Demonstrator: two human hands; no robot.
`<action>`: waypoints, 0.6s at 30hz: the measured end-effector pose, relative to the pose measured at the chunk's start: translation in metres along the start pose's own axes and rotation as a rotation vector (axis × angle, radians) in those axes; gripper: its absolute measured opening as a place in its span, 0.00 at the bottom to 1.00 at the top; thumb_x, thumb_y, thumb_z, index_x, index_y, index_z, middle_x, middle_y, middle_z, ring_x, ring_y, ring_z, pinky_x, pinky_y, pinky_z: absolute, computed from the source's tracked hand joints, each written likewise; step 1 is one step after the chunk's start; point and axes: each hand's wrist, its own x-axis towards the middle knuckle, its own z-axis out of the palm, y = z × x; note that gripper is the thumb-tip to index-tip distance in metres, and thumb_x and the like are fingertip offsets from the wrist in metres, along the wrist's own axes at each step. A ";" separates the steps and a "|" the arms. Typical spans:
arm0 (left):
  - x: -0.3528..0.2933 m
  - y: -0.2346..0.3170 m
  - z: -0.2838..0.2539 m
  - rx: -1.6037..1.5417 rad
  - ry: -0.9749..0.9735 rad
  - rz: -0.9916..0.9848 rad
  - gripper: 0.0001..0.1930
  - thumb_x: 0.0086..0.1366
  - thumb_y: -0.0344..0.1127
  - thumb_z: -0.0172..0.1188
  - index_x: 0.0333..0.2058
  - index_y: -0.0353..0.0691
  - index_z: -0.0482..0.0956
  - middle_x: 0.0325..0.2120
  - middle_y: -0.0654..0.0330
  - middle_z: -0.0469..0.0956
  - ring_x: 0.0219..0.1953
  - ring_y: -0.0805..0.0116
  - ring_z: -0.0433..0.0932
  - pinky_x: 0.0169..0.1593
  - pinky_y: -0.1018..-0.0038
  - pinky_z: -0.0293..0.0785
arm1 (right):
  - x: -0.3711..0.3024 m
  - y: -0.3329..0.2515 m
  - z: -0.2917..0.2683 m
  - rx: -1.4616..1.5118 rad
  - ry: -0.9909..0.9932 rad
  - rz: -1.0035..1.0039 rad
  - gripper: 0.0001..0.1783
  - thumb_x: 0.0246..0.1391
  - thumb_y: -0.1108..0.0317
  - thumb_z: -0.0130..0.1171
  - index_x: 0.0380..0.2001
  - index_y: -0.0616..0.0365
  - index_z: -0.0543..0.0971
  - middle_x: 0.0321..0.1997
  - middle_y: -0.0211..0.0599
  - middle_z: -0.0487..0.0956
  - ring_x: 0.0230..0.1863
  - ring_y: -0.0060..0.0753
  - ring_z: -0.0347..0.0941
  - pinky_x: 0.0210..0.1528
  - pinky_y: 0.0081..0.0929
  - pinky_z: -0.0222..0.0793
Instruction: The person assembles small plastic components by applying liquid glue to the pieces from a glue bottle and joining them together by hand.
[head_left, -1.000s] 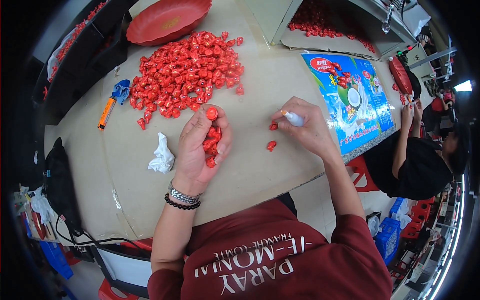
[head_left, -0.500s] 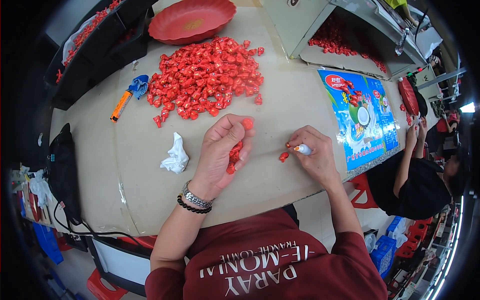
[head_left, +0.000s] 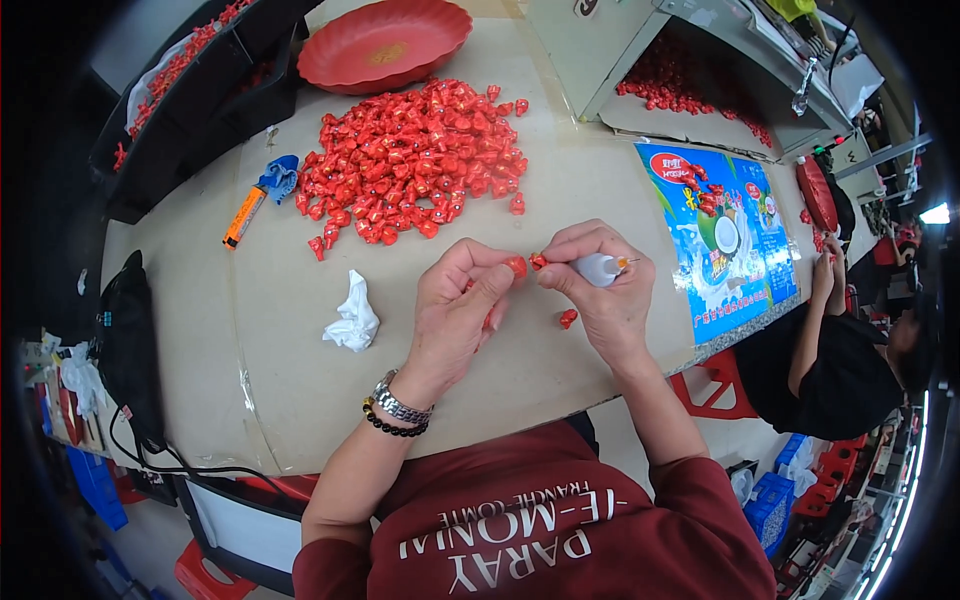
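Note:
My left hand pinches a small rounded red plastic piece between thumb and forefinger. More red pieces are tucked in its palm, mostly hidden by the fingers. Just to the right, my right hand holds another small red-and-gold piece at its fingertips. A whitish squeeze bottle with a thin tip lies gripped in that same hand. The two pinched pieces are close together with a narrow gap. One loose red piece lies on the table below my right fingers.
Beyond my hands spreads a heap of red pieces, with a red scalloped tray behind it. A crumpled white tissue and an orange-handled tool lie left. A blue printed sheet lies right, near a co-worker.
My right hand has lifted from beside the loose piece and moved left and away from me, carrying a small red-and-gold piece and the bottle. My left hand has turned and shifted slightly right.

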 end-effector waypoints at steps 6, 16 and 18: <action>-0.002 0.000 0.000 0.063 -0.012 0.017 0.06 0.67 0.32 0.54 0.38 0.36 0.72 0.25 0.65 0.76 0.18 0.85 0.63 0.20 0.87 0.56 | -0.004 -0.001 0.004 -0.077 -0.005 0.003 0.10 0.37 0.84 0.69 0.25 0.62 0.80 0.33 0.34 0.76 0.34 0.23 0.72 0.38 0.20 0.70; -0.004 -0.001 -0.004 0.042 -0.004 0.006 0.03 0.66 0.30 0.54 0.36 0.37 0.72 0.26 0.64 0.77 0.19 0.85 0.64 0.20 0.86 0.57 | -0.006 0.000 0.001 -0.086 -0.078 -0.028 0.10 0.35 0.81 0.70 0.25 0.61 0.82 0.29 0.32 0.77 0.33 0.23 0.72 0.36 0.22 0.68; -0.004 -0.001 -0.005 0.063 -0.013 0.028 0.03 0.66 0.30 0.54 0.35 0.37 0.72 0.26 0.64 0.77 0.18 0.85 0.64 0.20 0.87 0.58 | -0.006 -0.001 0.002 -0.060 -0.087 0.004 0.09 0.36 0.81 0.70 0.25 0.61 0.82 0.28 0.31 0.76 0.32 0.23 0.72 0.36 0.22 0.67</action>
